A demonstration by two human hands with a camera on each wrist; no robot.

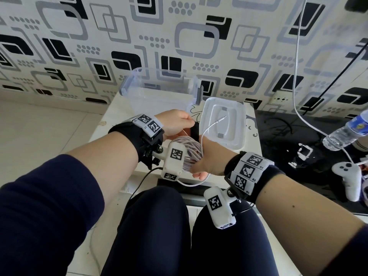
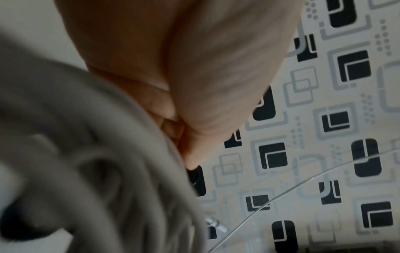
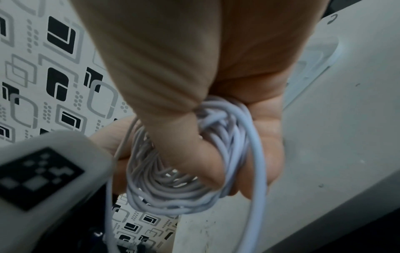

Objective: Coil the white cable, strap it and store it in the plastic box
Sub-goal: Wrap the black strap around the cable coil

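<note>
Over the near edge of the worktop: both hands are meeting around the coil, just above the person's knees.
Left hand (image 1: 175,121): its fingers are curling and pinching a black strap (image 1: 194,129) at the far side of the coil; the left wrist view is blurring at close range, showing only the thumb pressed against the fingers and grey loops beside them.
Black strap: it is standing up between the left hand and the lid, touching the top of the coil; whether it is already wrapping round the coil cannot be told.
White cable (image 1: 189,149): most of it is sitting wound into a tight bundle of many loops, held between the two hands; one loose strand is arching up from the bundle, its metal plug end lying over the lid, and another slack loop is sagging below the hands past the worktop edge.
Right hand (image 3: 216,137): its thumb and fingers are closing firmly round the bundle, the thumb passing through the middle of the loops in the right wrist view.
Plastic box (image 1: 159,92): clear and open, it is standing at the back of the worktop (image 1: 111,120), near the patterned wall, well behind the hands.
Lid (image 1: 223,124): it is lying to the right of the box.
</note>
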